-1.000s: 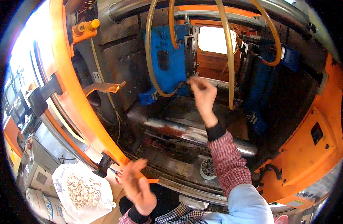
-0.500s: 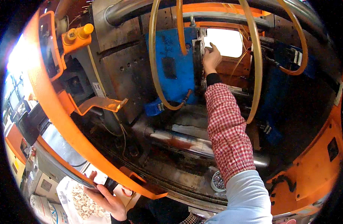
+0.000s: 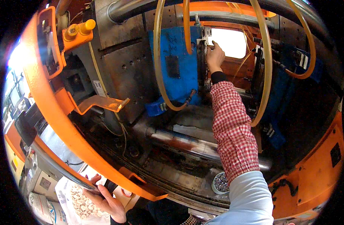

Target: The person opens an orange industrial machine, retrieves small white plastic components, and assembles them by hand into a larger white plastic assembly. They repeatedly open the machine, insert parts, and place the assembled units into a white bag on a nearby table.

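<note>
My right hand (image 3: 215, 57) reaches deep into a moulding machine, in a red checked sleeve cover. Its fingers are bent against the face of the blue mould block (image 3: 173, 63); whatever they pinch is too small or hidden to make out. At the lower left, my left hand (image 3: 109, 202) is wrapped on the dark edge strip (image 3: 68, 170) of the orange machine door (image 3: 63, 131). Beyond that hand, a white bag (image 3: 63, 198) holds many small cream-coloured pieces (image 3: 83, 204).
Clear hoses (image 3: 268, 56) hang in loops around my right forearm. A second blue mould block (image 3: 280, 90) stands to the right. Below lie a thick steel bar (image 3: 183, 144) and a small cup of dark granules (image 3: 220, 183). An orange bracket (image 3: 104, 104) juts out at left.
My right hand has shifted slightly, and its fingers now sit closer against the mould face. The view has moved a little. My left hand keeps its place on the door edge.
</note>
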The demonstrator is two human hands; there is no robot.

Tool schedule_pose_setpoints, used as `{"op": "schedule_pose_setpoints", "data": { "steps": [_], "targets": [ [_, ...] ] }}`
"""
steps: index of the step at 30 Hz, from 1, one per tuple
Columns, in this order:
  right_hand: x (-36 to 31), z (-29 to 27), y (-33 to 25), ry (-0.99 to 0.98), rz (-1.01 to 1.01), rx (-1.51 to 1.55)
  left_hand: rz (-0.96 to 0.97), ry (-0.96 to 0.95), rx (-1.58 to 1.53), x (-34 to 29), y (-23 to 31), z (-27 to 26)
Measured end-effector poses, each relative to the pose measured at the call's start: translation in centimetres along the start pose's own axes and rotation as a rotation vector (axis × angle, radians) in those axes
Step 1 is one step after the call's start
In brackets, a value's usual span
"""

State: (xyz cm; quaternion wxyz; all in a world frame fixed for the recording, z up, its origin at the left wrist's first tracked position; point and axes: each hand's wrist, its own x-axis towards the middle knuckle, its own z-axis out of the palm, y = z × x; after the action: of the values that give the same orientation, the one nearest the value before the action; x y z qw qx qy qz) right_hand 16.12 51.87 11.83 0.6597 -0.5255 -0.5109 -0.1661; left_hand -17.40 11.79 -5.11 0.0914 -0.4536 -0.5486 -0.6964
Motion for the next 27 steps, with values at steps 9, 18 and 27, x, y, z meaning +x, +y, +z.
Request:
{"op": "schedule_pose_setpoints", "data": {
  "steps": [9,18,27],
  "targets": [
    [0.4,0.7,0.0,-0.108,0.079,0.004,-0.054,0.018,-0.106,-0.2,0.5,0.2],
    [-0.4,1.2,1.0,-0.389,-0.080,-0.320,-0.176,-0.274,-0.325,1.4,0.7,-1.7],
    [-12.2,-11.4,-9.5,0.061,-0.065,0.276,-0.287,-0.361,-0.381,1.9,1.7,-2.1]
  ]
}}
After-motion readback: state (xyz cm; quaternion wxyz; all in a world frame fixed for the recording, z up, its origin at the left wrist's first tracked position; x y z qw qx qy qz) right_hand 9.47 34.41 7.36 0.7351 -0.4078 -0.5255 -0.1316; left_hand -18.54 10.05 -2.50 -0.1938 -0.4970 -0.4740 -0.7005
